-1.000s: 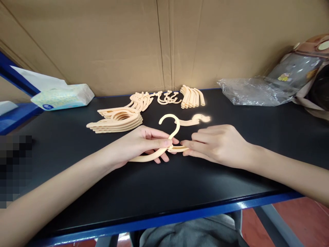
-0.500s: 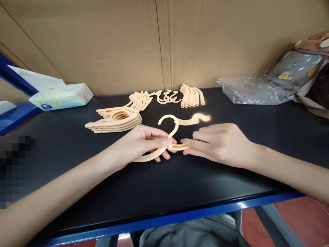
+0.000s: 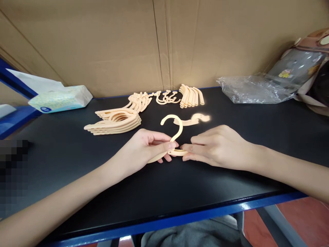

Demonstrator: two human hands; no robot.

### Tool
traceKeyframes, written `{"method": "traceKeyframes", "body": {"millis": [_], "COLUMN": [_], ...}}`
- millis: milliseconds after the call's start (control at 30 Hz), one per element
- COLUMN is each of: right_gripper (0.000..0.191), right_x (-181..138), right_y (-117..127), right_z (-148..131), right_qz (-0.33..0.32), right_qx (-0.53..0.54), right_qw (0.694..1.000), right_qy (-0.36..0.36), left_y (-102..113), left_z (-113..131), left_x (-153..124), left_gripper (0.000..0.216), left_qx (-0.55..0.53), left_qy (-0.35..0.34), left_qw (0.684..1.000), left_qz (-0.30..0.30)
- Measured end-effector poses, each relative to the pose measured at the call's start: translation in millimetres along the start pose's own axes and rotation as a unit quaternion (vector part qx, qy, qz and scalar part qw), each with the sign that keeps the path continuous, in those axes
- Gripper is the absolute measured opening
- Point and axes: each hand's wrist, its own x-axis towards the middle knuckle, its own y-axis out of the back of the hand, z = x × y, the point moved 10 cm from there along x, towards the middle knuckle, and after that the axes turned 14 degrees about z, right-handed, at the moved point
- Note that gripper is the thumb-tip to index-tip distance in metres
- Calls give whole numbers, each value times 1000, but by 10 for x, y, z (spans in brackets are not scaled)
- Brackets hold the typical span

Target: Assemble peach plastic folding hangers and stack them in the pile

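Observation:
A cream plastic clothes hanger (image 3: 180,128) is held between both hands above the black table, its hook curving up and open to the left. My left hand (image 3: 151,147) pinches it at the base of the hook, thumb on top, and covers much of its left arm. My right hand (image 3: 218,147) grips the hanger's right arm, whose outer part is hidden under the fingers. Just behind the hook lies another pale hanger piece (image 3: 190,121). Beyond my left hand rests a stack of cream hangers (image 3: 115,125).
Along the back lie curved hanger arms (image 3: 140,101), loose hooks (image 3: 167,97) and a row of short arm pieces (image 3: 191,96). A tissue pack (image 3: 61,99) stands at left. A clear plastic bag (image 3: 252,91) and a bottle (image 3: 295,68) are at right. Cardboard (image 3: 102,44) walls the back.
The hanger's hook has shifted slightly right, and its left arm has drawn in toward my left hand. Both hands keep their hold, now closer together.

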Motion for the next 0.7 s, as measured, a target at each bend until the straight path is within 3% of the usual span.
{"method": "traceKeyframes", "body": {"millis": [700], "right_gripper": [34], "right_x": [-9], "right_y": [47], "right_z": [67], "right_qz": [20], "right_qx": [-16], "right_qw": [1000], "right_qy": [-14], "left_y": [45], "left_z": [-73], "left_x": [9], "left_gripper": [19], "left_qx": [-54], "left_qy": [78], "left_qw": [994], "left_qz": [-45]}}
